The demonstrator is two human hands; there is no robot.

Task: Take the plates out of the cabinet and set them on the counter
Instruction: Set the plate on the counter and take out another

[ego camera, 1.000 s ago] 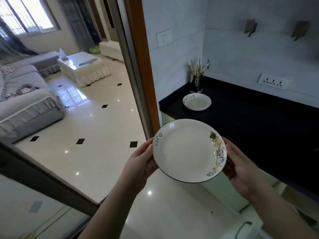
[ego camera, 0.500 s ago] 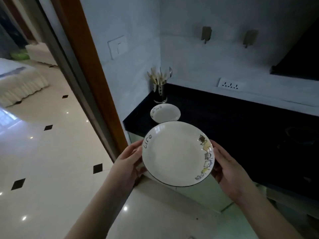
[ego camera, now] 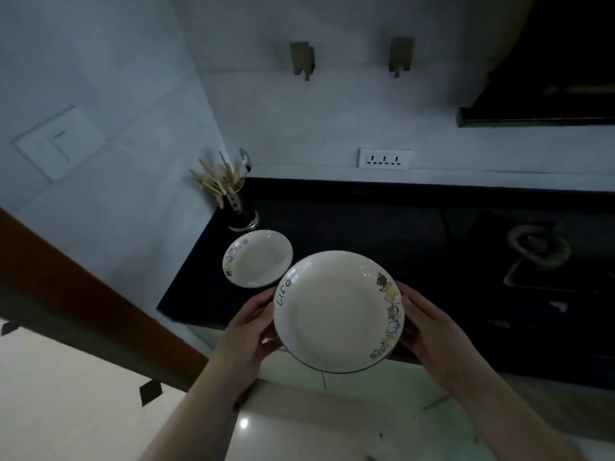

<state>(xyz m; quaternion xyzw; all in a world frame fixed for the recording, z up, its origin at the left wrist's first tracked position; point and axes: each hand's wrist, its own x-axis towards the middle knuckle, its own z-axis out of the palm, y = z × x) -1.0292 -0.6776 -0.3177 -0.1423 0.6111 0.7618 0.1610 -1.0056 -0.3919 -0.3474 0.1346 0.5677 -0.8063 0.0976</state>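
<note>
**Operator:** Dim kitchen corner ahead of me: a black counter (ego camera: 382, 234) running along a pale wall, with a utensil holder (ego camera: 240, 207) tucked at its left end and a socket strip (ego camera: 385, 159) above. A stove burner (ego camera: 535, 251) sits off to the right.

**Observer:** Where are the plates?

**Operator:** One plate on the counter (ego camera: 258, 258) lies flat just in front of the utensil holder. The plate in my hands (ego camera: 337, 312) is above the counter's front edge, tilted a little toward me, its rim overlapping the other plate in my view. Whether they touch I cannot tell.

**Observer:** And your grip?

**Operator:** My left hand (ego camera: 248, 334) holds the left rim, thumb on top near the lettering, the fingers curled under the plate and mostly hidden. My right hand (ego camera: 429, 331) clasps the right rim the same way, thumb along the edge beside the printed pattern, its other fingers out of sight below.

**Observer:** So which step is this?

**Operator:** I judge it the carry-in, just short of setting down. Next I need to level the plate, bring it forward over bare counter to the right of the first plate, lower it until the base seats, then slide my fingers out from underneath. The cabinet is not in view.
</note>
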